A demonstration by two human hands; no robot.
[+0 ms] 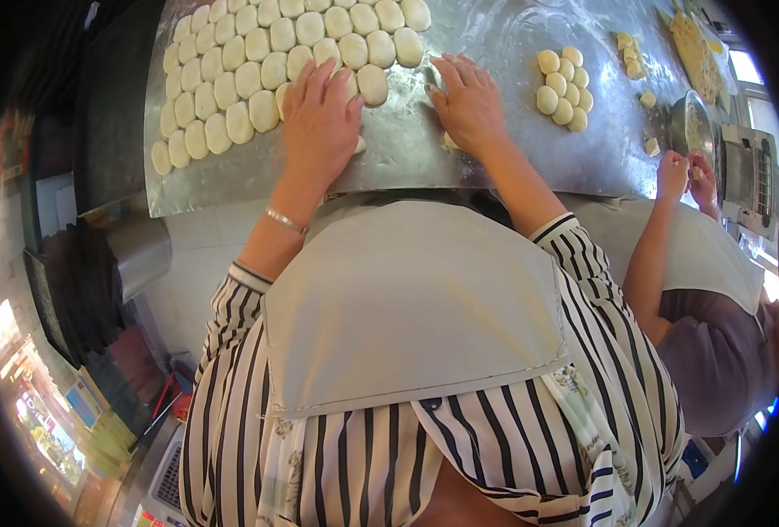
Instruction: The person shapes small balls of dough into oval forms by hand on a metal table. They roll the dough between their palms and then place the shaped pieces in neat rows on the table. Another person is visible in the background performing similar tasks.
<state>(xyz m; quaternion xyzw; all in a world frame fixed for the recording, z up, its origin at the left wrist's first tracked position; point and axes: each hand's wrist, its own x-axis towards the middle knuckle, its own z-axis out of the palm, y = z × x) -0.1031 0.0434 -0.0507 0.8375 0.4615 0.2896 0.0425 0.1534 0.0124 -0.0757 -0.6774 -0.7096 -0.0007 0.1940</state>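
Observation:
Rows of flattened oval dough pieces [248,78] lie close together on a metal worktop [389,155]. My left hand [320,118] rests palm down at the near right edge of the rows, its fingers over one or more pieces; what is beneath the palm is mostly hidden, though a bit of dough [359,145] shows beside the wrist. To the right, my right hand [470,102] is palm down over the worktop, fingers spread a little, with part of a dough piece [452,141] showing under its heel. Whether either hand grips its dough cannot be seen.
A cluster of round dough balls [564,89] lies to my right. Farther right are small dough lumps [630,56], a large dough mass [696,56] and a metal bowl [692,122]. Beside me, a co-worker's hands [686,174] hold something small near the bowl.

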